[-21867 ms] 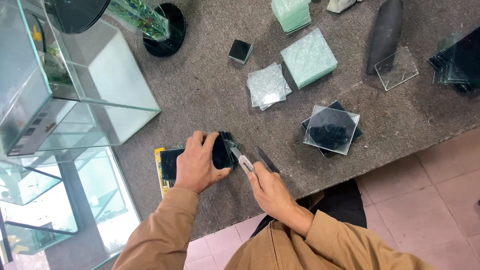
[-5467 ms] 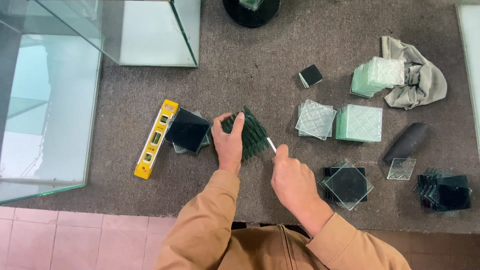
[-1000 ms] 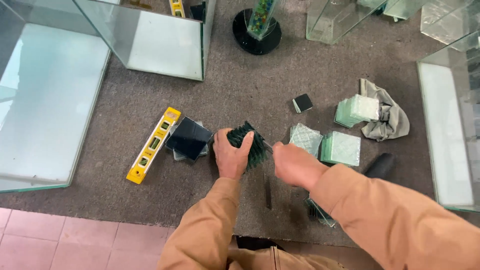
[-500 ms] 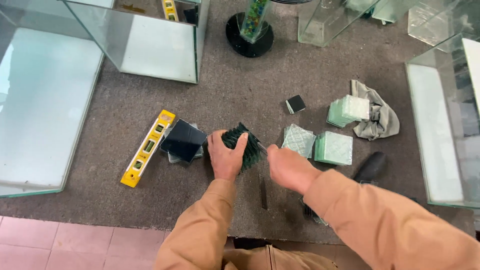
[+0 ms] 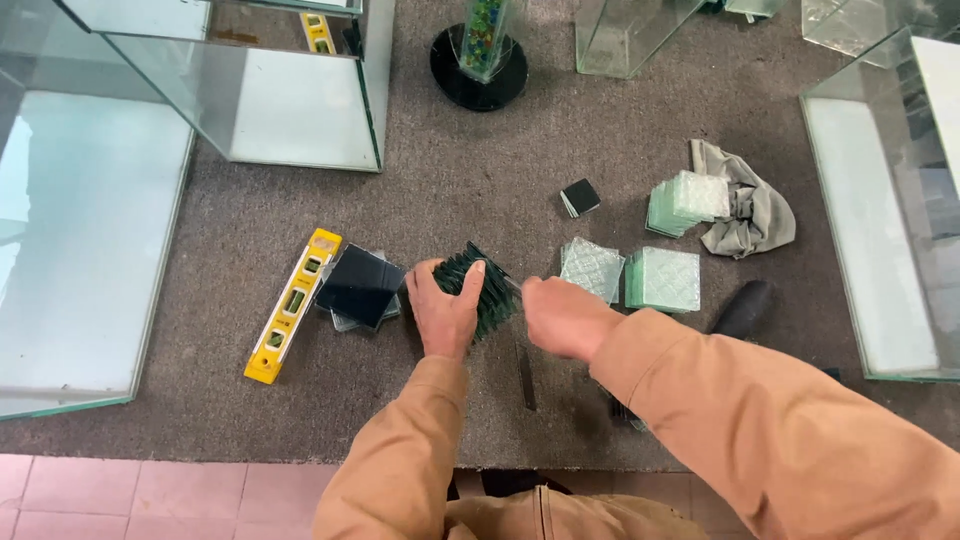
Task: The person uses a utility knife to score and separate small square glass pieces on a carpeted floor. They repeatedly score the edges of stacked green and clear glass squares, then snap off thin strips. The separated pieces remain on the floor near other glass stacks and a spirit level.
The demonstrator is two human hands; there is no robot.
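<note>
- A large glass tank (image 5: 80,250) stands at the far left, its clear panes edged green, on a bench (image 5: 480,180) covered in coarse grey-brown carpet.
- A second glass tank (image 5: 270,90), box-shaped, sits behind it, nearer the middle.
- A yellow spirit level (image 5: 292,305) — long and flat — lies slanted on the carpet, just beside a dark square glass tile (image 5: 358,285) that rests on a paler pane.
- The left hand (image 5: 443,310) presses down on a stack of dark ribbed glass squares (image 5: 485,290), which lies at the middle of the bench near its front edge; the fingers are spread over the top and curled round the stack's near edge.
- The right hand (image 5: 565,315) is closed into a loose fist just to the right of the stack; whether its fingers grip anything cannot be told.
- A slim dark rod-like tool (image 5: 526,375) lies on the carpet below the right hand.
- A small black square block (image 5: 579,197) sits apart, farther back.
- Patterned clear glass squares (image 5: 592,268) and a pale green stack (image 5: 665,280) lie side by side, with another green stack (image 5: 685,200) behind — this one touching a crumpled grey cloth (image 5: 750,215).
- A third glass tank (image 5: 890,200) stands at the right edge.
</note>
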